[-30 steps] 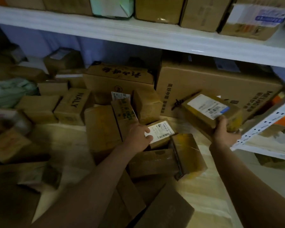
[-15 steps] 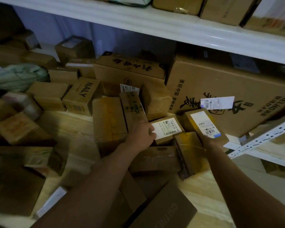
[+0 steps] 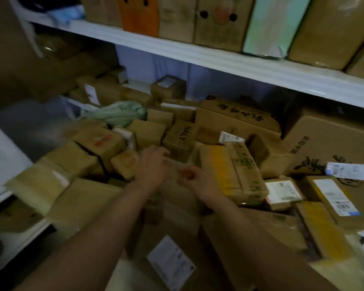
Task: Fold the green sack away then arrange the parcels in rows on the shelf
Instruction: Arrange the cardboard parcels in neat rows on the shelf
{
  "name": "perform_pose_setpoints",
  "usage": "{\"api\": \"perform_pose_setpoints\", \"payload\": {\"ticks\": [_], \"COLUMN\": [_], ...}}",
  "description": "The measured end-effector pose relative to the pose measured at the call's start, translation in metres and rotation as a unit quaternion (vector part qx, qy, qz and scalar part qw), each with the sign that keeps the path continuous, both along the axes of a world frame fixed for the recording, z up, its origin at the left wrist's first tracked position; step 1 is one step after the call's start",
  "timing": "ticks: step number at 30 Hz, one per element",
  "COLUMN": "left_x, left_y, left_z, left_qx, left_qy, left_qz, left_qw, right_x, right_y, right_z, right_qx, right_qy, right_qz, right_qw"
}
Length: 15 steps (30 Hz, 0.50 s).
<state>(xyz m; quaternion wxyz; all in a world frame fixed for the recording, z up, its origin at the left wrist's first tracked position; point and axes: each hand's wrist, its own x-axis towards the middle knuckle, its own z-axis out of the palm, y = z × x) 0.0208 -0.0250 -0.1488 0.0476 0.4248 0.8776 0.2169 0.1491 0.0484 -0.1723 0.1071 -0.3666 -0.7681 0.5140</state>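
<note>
While both hands [image 3: 172, 173] blur, grip unclear, crumpled pale green sack [image 3: 119, 115] bunched among brown parcels [image 3: 147, 133]

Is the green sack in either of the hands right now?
No: the green sack lies bunched among parcels at the back, apart from the left hand and right hand.

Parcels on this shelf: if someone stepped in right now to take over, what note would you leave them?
Left hand: over the middle of the pile, fingers blurred, grip unclear.
Right hand: beside it, fingers loosely curled, apparently holding nothing.
Green sack: bundled up at the back of the shelf among the boxes, so that step looks done.
Parcels: most lie jumbled; the NALY box sits just behind the hands, a yellow-taped box lies to the right of them.
Left to do: line the parcels up in rows.
</note>
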Motion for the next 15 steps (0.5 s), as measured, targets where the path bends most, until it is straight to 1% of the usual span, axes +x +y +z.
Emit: {"api": "perform_pose_setpoints", "payload": {"ticks": [2, 4, 6, 7, 9, 11, 13, 15], "left_x": [-0.038, -0.074, -0.103, -0.112, -0.121, -0.119, -0.116, -0.114], "left_y": [-0.032, -0.065, -0.095, -0.109, -0.128, -0.136, -0.137, -0.135], "left_z": [0.009, 0.008, 0.002, -0.001, -0.01, -0.01, -0.005, -0.004], "left_qx": [-0.009, -0.066, -0.13, -0.143, -0.123, -0.088, -0.06, -0.061], "left_qy": [0.032, 0.016, -0.023, -0.054, -0.122, -0.132, -0.123, -0.146], "left_qz": [0.079, 0.169, 0.222, 0.239, 0.266, 0.277, 0.286, 0.276], "left_qw": [0.996, 0.983, 0.966, 0.959, 0.948, 0.948, 0.948, 0.948], "right_x": [-0.035, -0.06, -0.074, -0.077, -0.079, -0.076, -0.071, -0.065], "right_y": [-0.023, -0.04, -0.051, -0.056, -0.065, -0.067, -0.063, -0.055], "right_z": [-0.006, -0.017, -0.034, -0.044, -0.056, -0.057, -0.055, -0.051], "right_qx": [0.051, 0.102, 0.127, 0.143, 0.179, 0.212, 0.252, 0.262], "right_qy": [-0.048, -0.146, -0.24, -0.275, -0.309, -0.312, -0.325, -0.347], "right_qz": [0.108, 0.193, 0.224, 0.223, 0.197, 0.155, 0.082, 0.009], "right_qw": [0.992, 0.965, 0.936, 0.924, 0.913, 0.913, 0.908, 0.9]}}
